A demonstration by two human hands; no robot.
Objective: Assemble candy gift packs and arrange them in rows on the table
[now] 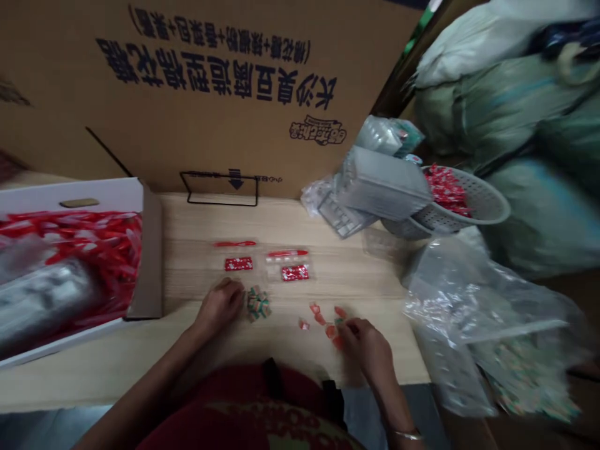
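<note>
Plenty on the go, low in the frame! Right hand [370,349] in among the loose orange packets [317,315], right of centre, with bunched fingertips apparently pinching a small green-tinged piece [338,321] (blurred, so no swearing to it). Left hand [218,307] curled beside the green-and-white pile [257,304], left of centre; can't tell about any pinch there. Looks like sorting; calls next for a clean lift.

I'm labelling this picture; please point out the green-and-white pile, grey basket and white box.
Green-and-white pile [258,304], head view: its middle.
Grey basket [485,199], head view: inner wall.
White box [152,250], head view: right outer wall.
</note>
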